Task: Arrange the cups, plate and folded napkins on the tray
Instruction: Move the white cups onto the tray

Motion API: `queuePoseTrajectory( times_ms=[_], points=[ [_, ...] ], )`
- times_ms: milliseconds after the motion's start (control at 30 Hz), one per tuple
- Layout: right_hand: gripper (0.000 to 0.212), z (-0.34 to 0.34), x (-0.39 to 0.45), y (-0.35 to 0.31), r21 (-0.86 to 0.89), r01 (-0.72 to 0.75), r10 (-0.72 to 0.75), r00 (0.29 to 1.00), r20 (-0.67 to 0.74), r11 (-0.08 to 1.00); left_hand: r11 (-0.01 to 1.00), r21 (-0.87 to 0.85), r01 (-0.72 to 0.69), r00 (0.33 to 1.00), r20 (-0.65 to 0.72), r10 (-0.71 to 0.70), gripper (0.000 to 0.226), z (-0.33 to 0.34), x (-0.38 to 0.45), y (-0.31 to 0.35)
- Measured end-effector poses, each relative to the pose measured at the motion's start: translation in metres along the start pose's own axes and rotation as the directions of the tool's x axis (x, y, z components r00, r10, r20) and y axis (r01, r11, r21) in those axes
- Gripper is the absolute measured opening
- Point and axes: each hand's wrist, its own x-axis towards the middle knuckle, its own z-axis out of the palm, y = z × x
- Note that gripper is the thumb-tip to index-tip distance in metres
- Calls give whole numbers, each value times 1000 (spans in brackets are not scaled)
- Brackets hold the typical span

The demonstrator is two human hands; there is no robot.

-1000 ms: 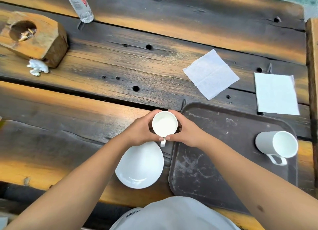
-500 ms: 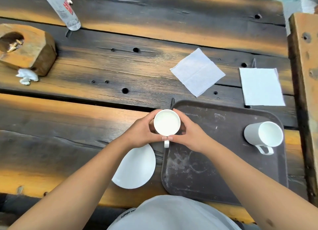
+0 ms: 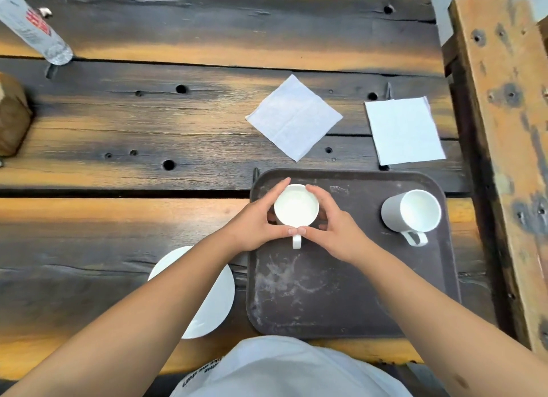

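- I have the cup [image 3: 296, 209] between both hands over the tray's [image 3: 350, 301] far-left corner, handle toward me; I cannot tell whether its base is touching down.
- My left hand [image 3: 257, 225] curls round the cup's left side and my right hand [image 3: 333, 229] round its right, fingers wrapped against the wall, thumbs meeting above the handle.
- A 2nd cup [image 3: 410, 211] already stands at the tray's far right, well apart from this one.
- The plate [image 3: 219, 295] lies off the tray, just beside its left edge and partly under my left forearm.
- 2 napkins, 1 [image 3: 294, 117] turned diamond-wise and 1 [image 3: 404, 131] square, lie on the table [image 3: 118, 123] beyond the tray.
- Risks, as I judge them: the cup sits near the raised rim, so landing on that slope could tip it; drawing my left arm back low could nudge the plate; light napkins may unfold when lifted.
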Motion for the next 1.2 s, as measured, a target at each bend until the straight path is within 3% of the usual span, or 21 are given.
queuePoseTrajectory(
  times_ms=[400,1200],
  points=[
    [78,-24,2,21,40,-54,54,999,-1,998,998,63,-13,1000,-3,13,90,25,29,3],
    [76,-26,5,33,79,-25,22,999,43,997,984,177,33,998,-61,-22,91,36,28,-9]
  ],
)
